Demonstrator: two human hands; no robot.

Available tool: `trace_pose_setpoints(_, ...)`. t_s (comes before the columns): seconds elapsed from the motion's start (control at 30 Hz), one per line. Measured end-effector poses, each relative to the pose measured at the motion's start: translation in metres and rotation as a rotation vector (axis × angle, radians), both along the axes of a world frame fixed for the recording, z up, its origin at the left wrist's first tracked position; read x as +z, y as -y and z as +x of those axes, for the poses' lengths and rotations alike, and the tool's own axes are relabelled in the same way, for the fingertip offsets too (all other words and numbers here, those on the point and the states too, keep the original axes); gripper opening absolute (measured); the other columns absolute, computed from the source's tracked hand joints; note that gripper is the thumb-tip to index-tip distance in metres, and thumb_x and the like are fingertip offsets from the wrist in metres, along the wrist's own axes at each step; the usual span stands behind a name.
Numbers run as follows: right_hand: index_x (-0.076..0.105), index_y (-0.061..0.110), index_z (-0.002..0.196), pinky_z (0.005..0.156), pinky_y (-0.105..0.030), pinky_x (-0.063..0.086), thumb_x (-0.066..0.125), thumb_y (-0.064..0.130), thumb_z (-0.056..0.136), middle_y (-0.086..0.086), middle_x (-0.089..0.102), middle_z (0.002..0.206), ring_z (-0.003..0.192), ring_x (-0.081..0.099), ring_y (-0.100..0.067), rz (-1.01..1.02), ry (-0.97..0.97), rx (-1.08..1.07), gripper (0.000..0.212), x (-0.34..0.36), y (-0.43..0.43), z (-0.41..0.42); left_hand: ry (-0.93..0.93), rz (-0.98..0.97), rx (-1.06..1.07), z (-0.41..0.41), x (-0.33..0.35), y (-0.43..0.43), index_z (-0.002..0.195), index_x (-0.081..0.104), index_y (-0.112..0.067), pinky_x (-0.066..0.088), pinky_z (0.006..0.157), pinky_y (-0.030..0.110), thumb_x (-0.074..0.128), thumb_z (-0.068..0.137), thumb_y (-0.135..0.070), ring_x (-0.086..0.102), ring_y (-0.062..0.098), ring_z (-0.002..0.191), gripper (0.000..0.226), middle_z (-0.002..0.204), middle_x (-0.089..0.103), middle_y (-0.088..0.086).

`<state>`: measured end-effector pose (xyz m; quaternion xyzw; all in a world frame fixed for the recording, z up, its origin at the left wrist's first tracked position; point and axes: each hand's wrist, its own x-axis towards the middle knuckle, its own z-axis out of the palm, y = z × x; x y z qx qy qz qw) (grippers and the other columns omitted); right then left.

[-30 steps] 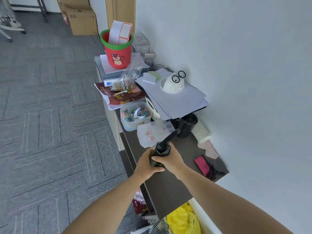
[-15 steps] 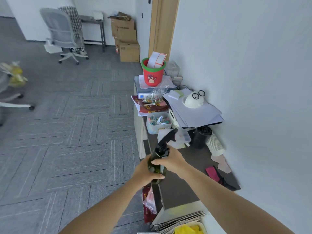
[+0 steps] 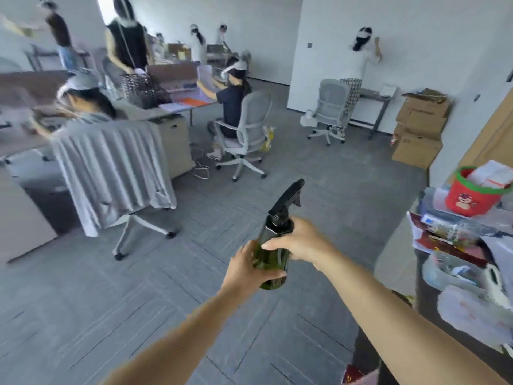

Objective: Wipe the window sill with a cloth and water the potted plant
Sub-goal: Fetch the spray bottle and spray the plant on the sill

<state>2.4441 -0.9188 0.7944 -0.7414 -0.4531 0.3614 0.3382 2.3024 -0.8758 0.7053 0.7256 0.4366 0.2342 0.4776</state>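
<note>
We see both bare forearms reach forward from the bottom edge and meet at a spray bottle [image 3: 273,259], held in the air over the floor and just left of the cluttered cabinet. The left hand [image 3: 245,269] wraps the bottle's lower body, with the thumb lying across the front. The right hand [image 3: 299,241] curls its fingers round the shoulder, just under the sprayer. The bottle leans a little, its nozzle pointing up and away from us.

The body is smooth, dark green, see-through plastic, round in shape. The trigger head [image 3: 286,201] is matt black and angular.

Below lies grey carpet [image 3: 180,287] in square tiles with a ribbed grain. At the right, a dark cabinet top [image 3: 424,290] carries papers, bags and a red bucket [image 3: 469,200] with a green rim. Farther off we see white walls [image 3: 416,37], stacked cardboard boxes [image 3: 419,126], mesh-backed swivel chairs [image 3: 249,126] and several people at desks.
</note>
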Motion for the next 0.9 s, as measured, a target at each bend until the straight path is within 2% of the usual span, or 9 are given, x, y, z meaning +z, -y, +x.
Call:
trace_pose_setpoints(0.13, 0.072, 0.032, 0.088, 0.085, -0.042, 0.059, 0.087, 0.039, 0.051, 0.012, 0.076, 0.088, 0.089, 0.070, -0.013, 0.062, 0.037, 0.272, 0.041, 0.025, -0.080, -0.129, 0.068, 0.039, 0.268, -0.140, 0.022, -0.044, 0.110, 0.054, -0.044, 0.052, 0.088, 0.033, 0.085, 0.044, -0.059, 0.059, 0.011, 0.107, 0.075, 0.114, 0.060, -0.013)
trace_pose_setpoints(0.3, 0.071, 0.030, 0.087, 0.075, -0.034, 0.056, 0.087, 0.039, 0.052, 0.009, 0.074, 0.089, 0.088, 0.069, -0.015, 0.098, 0.057, 0.572, 0.040, 0.032, -0.171, -0.322, 0.102, 0.041, 0.585, -0.327, 0.030, -0.089, 0.112, 0.058, -0.041, 0.056, 0.086, 0.033, 0.088, 0.040, -0.058, 0.063, 0.004, 0.099, 0.079, 0.109, 0.066, -0.016)
trace_pose_setpoints(0.43, 0.071, 0.028, 0.083, 0.080, -0.038, 0.056, 0.086, 0.047, 0.047, 0.009, 0.073, 0.084, 0.086, 0.069, -0.016, 0.139, 0.092, 0.757, 0.043, 0.036, -0.227, -0.478, 0.081, 0.065, 0.780, -0.475, 0.033, -0.120, 0.103, 0.060, -0.038, 0.056, 0.081, 0.033, 0.089, 0.044, -0.053, 0.064, 0.007, 0.093, 0.067, 0.103, 0.067, -0.014)
trace_pose_setpoints(0.5, 0.070, 0.026, 0.078, 0.076, -0.035, 0.057, 0.087, 0.046, 0.048, 0.009, 0.073, 0.080, 0.083, 0.069, -0.016, 0.142, 0.091, 0.840, 0.040, 0.037, -0.252, -0.552, 0.080, 0.074, 0.863, -0.543, 0.036, -0.134, 0.106, 0.059, -0.039, 0.055, 0.077, 0.028, 0.089, 0.046, -0.050, 0.064, 0.006, 0.092, 0.068, 0.103, 0.065, -0.016)
trace_pose_setpoints(0.6, 0.072, 0.024, 0.088, 0.080, -0.037, 0.058, 0.087, 0.053, 0.042, 0.007, 0.074, 0.086, 0.083, 0.069, -0.016, 0.158, 0.100, 0.940, 0.056, 0.035, -0.287, -0.656, 0.092, 0.071, 0.981, -0.636, 0.038, -0.154, 0.113, 0.057, -0.036, 0.048, 0.066, 0.016, 0.092, 0.050, -0.043, 0.061, 0.005, 0.087, 0.072, 0.102, 0.061, -0.016)
trace_pose_setpoints(0.73, 0.070, 0.018, 0.097, 0.081, -0.037, 0.058, 0.087, 0.052, 0.047, 0.001, 0.072, 0.094, 0.086, 0.067, -0.018, 0.153, 0.112, 1.084, 0.063, 0.032, -0.329, -0.782, 0.094, 0.068, 1.122, -0.746, 0.033, -0.181, 0.120, 0.056, -0.032, 0.051, 0.074, 0.022, 0.092, 0.051, -0.042, 0.061, 0.011, 0.093, 0.078, 0.105, 0.060, -0.012)
trace_pose_setpoints(0.83, 0.068, 0.023, 0.091, 0.079, -0.037, 0.058, 0.087, 0.046, 0.053, 0.001, 0.071, 0.091, 0.086, 0.067, -0.019, 0.172, 0.095, 1.192, 0.049, 0.026, -0.363, -0.867, 0.109, 0.073, 1.223, -0.821, 0.027, -0.207, 0.121, 0.055, -0.029, 0.048, 0.069, 0.018, 0.092, 0.054, -0.036, 0.059, 0.011, 0.090, 0.077, 0.101, 0.057, -0.012)
trace_pose_setpoints(0.9, 0.065, 0.028, 0.089, 0.081, -0.042, 0.059, 0.085, 0.050, 0.050, 0.002, 0.071, 0.092, 0.088, 0.067, -0.022, 0.194, 0.104, 1.274, 0.048, 0.020, -0.391, -0.931, 0.116, 0.072, 1.291, -0.876, 0.021, -0.233, 0.120, 0.054, -0.029, 0.048, 0.069, 0.019, 0.092, 0.055, -0.036, 0.058, 0.011, 0.090, 0.076, 0.102, 0.056, -0.011)
